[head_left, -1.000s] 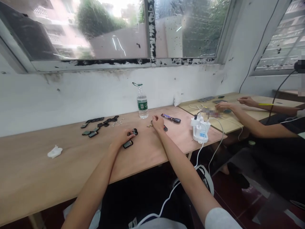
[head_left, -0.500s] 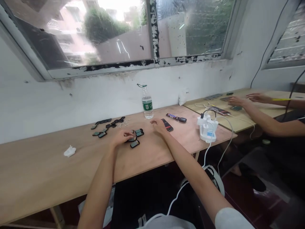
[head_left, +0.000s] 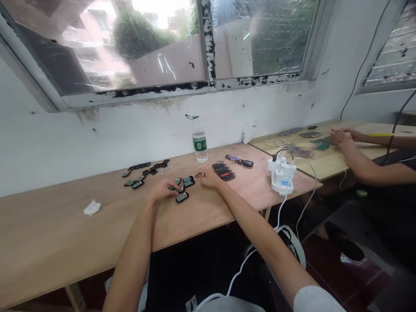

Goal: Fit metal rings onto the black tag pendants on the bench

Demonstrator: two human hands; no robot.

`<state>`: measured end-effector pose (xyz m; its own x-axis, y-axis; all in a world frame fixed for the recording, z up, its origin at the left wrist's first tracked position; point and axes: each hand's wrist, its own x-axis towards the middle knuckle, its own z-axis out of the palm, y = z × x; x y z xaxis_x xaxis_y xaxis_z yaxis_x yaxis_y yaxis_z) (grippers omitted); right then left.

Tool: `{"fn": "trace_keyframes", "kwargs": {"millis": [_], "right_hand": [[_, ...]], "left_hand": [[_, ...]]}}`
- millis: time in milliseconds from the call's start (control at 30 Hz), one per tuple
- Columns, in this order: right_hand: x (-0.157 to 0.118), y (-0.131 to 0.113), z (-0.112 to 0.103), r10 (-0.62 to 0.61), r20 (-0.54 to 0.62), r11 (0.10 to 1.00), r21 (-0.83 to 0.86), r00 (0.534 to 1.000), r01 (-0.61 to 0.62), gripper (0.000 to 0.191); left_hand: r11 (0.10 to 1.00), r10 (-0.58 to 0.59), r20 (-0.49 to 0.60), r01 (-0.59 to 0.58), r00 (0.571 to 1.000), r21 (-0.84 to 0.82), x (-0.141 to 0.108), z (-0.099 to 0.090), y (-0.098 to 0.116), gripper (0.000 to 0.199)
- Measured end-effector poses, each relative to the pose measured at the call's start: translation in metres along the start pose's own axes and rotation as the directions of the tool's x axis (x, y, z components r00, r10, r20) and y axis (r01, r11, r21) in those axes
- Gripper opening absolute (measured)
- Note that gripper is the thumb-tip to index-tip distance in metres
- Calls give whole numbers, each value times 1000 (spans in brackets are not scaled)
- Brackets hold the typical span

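My left hand [head_left: 160,189] rests on the plywood table [head_left: 65,234], its fingertips on a small black device [head_left: 172,188]. Beside it lie two similar dark rectangular devices with glossy screens [head_left: 182,197] [head_left: 189,181]. My right hand [head_left: 209,178] lies flat, its fingers reaching toward those devices and holding nothing I can see. Just right of it is a black phone [head_left: 223,172], partly pixelated. Further left, several dark modules [head_left: 138,170] lie in loose rows with small metal bits [head_left: 165,170].
A water bottle [head_left: 199,141], a chocolate bar [head_left: 233,159] and a black key fob [head_left: 247,163] sit by the wall. A white charging hub [head_left: 281,175] trails cables. A crumpled tissue [head_left: 92,208] lies left. At the adjoining table, a co-worker's hands [head_left: 344,137] work among green boards.
My right hand has slid left, off the phone and toward the small devices. The phone now lies more fully in view. The co-worker's hands have drawn together over the green boards.
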<state>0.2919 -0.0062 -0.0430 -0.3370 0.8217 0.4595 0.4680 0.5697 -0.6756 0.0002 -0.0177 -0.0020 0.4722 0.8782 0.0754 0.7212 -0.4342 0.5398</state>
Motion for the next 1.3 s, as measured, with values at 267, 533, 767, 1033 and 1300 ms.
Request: {"fn": "trace_keyframes", "kwargs": {"millis": [267, 533, 767, 1033, 1300], "right_hand": [[-10, -23, -1, 6, -10, 1000, -8, 1000, -6, 31], [-10, -19, 8, -58, 63, 986, 160, 996, 47, 23], [-4, -5, 14, -36, 52, 962, 274, 998, 20, 21], [-4, 4, 4, 31, 163, 975, 211, 986, -65, 30], [-6, 1, -4, -20, 150, 984, 179, 988, -7, 23]], "left_hand": [[999, 40, -255, -33, 966, 32, -1, 2, 3, 36], [939, 342, -331, -307, 879, 154, 11, 25, 24, 29], [931, 364, -362, -319, 858, 179, 22, 42, 18, 22], [936, 353, -305, -333, 885, 115, 28, 57, 16, 23], [944, 324, -242, -298, 914, 140, 26, 58, 18, 16]]}}
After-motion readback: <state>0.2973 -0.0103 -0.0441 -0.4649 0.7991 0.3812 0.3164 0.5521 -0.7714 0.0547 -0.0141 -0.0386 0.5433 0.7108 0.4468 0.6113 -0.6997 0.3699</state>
